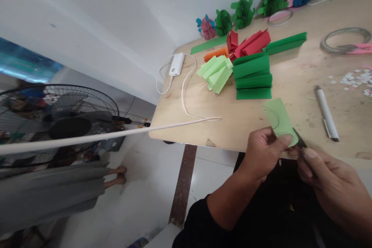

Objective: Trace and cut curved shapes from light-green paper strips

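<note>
Left hand pinches green paper by its lower edge over the table's near edge, right hand grips scissors, blades at the paper's lower right corner, pen nearby.

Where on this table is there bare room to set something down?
Bare table lies between the white cable and the dark green stack, and between that stack and the pen. Crowded: paper flowers along the back, scraps at right. Left hand holds the green paper, right hand the scissors.
</note>
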The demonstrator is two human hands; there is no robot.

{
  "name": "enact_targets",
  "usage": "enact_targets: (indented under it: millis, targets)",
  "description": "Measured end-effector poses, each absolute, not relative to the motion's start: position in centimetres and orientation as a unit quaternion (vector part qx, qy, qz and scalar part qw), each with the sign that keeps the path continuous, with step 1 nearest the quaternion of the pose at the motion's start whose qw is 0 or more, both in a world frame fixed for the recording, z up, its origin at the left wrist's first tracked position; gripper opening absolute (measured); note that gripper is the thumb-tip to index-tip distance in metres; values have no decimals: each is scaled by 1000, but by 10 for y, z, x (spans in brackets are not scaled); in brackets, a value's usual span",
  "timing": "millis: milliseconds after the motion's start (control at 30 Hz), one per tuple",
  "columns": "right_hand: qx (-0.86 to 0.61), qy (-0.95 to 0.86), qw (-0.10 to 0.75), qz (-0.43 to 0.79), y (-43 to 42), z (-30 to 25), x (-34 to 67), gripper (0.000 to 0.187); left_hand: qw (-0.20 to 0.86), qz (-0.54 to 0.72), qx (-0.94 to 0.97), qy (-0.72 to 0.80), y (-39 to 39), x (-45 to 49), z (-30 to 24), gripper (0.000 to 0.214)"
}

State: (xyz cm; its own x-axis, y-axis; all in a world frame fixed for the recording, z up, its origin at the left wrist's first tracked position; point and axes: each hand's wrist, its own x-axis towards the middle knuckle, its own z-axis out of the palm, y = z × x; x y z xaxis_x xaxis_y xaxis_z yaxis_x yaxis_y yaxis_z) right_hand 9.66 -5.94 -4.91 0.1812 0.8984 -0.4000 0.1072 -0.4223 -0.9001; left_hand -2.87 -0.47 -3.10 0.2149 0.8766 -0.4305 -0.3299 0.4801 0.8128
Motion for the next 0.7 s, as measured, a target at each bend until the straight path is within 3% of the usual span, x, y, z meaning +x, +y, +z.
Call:
enact_targets:
  millis: [233, 700]
  targets:
    - [-654, -364, 372, 549, -63, -56, 101, 40, 731, 411, 284, 465, -6, -29, -35, 33]
    - [-667, -381, 368, 523, -63, -55, 100, 46, 734, 407, 287, 462, -8, -28, -34, 26]
